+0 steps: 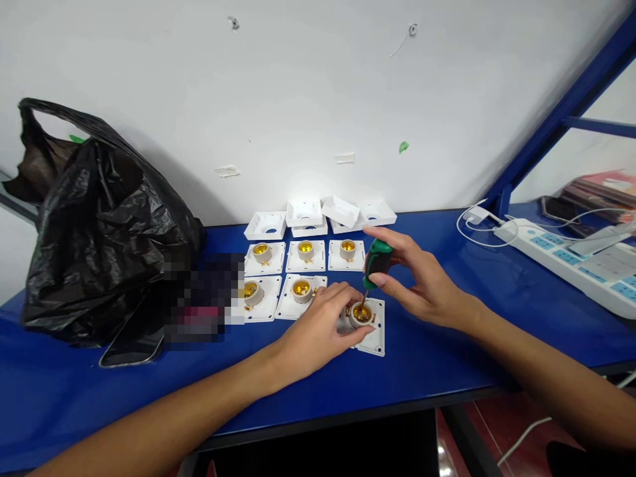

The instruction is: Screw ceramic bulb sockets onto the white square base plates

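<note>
My right hand [417, 281] grips the green and black handle of a screwdriver [380, 262], whose shaft points down into a brass-lined lamp socket [361, 314]. That round white socket sits on a square white plate [373, 341] near the table's front. My left hand [330, 315] curls its fingers and thumb around the socket and covers part of the plate. Behind the hands, several similar lamp holders [307, 250] lie in two rows, each with a golden socket on a white plate. The screwdriver's tip is hidden inside the socket.
White box covers [304, 211] are lined up and partly stacked against the wall. A black plastic bag [109, 232] bulges at the left, with a phone [133, 341] beside it. On the right lies a white power strip [571, 255] with cables. The blue table [437, 364] ends close in front.
</note>
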Demonstrator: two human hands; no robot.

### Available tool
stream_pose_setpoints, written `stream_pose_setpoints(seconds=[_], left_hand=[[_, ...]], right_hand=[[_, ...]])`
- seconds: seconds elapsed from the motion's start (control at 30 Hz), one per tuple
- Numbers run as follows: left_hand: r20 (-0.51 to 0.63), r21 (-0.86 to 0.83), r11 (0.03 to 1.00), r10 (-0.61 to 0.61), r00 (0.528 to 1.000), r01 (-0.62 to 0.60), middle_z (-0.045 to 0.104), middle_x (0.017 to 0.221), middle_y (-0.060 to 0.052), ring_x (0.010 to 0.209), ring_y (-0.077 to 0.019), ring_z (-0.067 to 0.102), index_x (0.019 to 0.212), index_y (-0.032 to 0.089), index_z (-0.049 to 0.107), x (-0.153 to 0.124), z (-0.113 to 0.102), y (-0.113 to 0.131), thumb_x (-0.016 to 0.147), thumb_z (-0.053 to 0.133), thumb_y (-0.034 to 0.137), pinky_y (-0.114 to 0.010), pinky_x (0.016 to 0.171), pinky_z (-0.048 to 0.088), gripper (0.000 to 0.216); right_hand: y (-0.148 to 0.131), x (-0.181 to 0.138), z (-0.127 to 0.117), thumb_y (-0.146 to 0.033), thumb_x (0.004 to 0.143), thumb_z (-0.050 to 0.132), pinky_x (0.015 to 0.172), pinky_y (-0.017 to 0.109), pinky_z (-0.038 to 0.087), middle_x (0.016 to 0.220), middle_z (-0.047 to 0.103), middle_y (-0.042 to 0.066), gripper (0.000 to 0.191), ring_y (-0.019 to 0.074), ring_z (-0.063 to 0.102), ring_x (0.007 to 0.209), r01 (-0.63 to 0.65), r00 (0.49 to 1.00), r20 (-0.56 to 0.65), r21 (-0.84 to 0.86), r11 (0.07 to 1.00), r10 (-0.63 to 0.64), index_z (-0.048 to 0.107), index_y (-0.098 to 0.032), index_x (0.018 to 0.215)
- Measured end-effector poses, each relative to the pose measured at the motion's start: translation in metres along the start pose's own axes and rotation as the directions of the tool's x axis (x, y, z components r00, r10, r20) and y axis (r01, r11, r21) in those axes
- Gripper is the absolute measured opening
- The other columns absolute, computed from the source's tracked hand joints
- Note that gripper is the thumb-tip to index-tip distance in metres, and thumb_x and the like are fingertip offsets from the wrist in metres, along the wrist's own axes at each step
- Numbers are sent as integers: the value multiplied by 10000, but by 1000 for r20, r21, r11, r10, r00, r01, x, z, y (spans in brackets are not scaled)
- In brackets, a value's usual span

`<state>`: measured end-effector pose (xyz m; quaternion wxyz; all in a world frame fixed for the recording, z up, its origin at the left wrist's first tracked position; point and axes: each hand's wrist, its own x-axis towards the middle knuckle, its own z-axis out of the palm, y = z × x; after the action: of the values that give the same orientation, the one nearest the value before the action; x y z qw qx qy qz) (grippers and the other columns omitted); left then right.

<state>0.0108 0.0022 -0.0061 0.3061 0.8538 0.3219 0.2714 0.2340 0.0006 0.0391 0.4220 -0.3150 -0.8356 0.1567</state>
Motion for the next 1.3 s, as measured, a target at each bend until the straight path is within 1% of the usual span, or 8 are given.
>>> stream_pose_setpoints(seconds=[0.17, 0.27, 0.47, 0.63, 0.8, 0.97, 1.07, 1.3], left_hand=[[18, -4, 1000, 6, 1000, -6, 668, 1079, -2, 1021, -232, 643, 1056, 233, 582, 0, -1, 0, 900, 821, 242, -411, 1010, 441, 286], [11, -2, 1000, 8, 1000, -8, 666, 1076, 0, 1019, -231, 642, 1055, 237, 582, 0, 0, 0, 900, 823, 245, -404, 1001, 444, 288], [-7, 5, 1000, 9, 1000, -9, 674, 1096, -10, 1039, -245, 643, 1060, 242, 593, -1, 1, -1, 891, 832, 260, -404, 994, 454, 293], [-13, 7, 1000, 9, 1000, -8, 675, 1077, -19, 1021, -247, 647, 1082, 238, 617, -1, 2, -2, 897, 825, 267, -423, 990, 464, 280], [-19, 12, 1000, 13, 1000, -13, 658, 1013, -15, 977, -241, 642, 1073, 233, 627, -2, 3, -4, 905, 818, 279, -417, 951, 481, 258], [-16, 19, 1000, 16, 1000, -16, 656, 1054, -31, 1007, -254, 638, 1085, 229, 619, -1, 3, -4, 906, 817, 281, -427, 936, 482, 272], [-11, 24, 1000, 16, 1000, -15, 647, 985, -16, 964, -249, 639, 1048, 225, 622, 0, 2, -2, 897, 821, 260, -429, 925, 481, 252], [-22, 24, 1000, 5, 1000, -5, 663, 1030, -29, 992, -254, 646, 1045, 218, 626, 0, 3, -2, 884, 837, 268, -423, 934, 485, 270]], right_hand=[[0, 2, 0, -304, 1026, 616, 792, 372, 658, 1533, 511, 28, 687, 196, 672, 968, -70, 998, 4, -20, 997, 70, 285, -429, 1615], [2, 1, 3, -281, 1020, 632, 784, 342, 652, 1565, 485, 12, 715, 178, 672, 959, -24, 1000, -12, 10, 1000, 24, 268, -451, 1612], [2, 0, 4, -236, 1006, 656, 750, 294, 634, 1437, 593, 9, 646, 159, 683, 921, 23, 1000, -11, -4, 1000, -23, 372, -422, 1556], [-5, 1, 0, -219, 1008, 651, 828, 310, 630, 1439, 617, 10, 682, 147, 692, 911, 108, 994, 19, -58, 992, -107, 339, -405, 1585], [-8, 3, -1, -192, 1001, 649, 891, 318, 620, 1475, 606, 42, 731, 170, 698, 1062, 155, 986, 71, -69, 986, -150, 293, -352, 1620], [-5, 4, 3, -203, 948, 739, 719, 294, 608, 1161, 708, 16, 721, 162, 676, 859, 205, 978, -16, -71, 976, -207, 393, -350, 1564], [-4, 2, 6, -211, 944, 747, 756, 305, 628, 1316, 669, 47, 814, 167, 695, 906, 223, 972, -67, -63, 973, -227, 301, -361, 1608], [-6, 0, 5, -198, 984, 679, 947, 361, 638, 1426, 615, 43, 741, 191, 695, 1072, 89, 996, 35, -36, 995, -88, 312, -364, 1605]])
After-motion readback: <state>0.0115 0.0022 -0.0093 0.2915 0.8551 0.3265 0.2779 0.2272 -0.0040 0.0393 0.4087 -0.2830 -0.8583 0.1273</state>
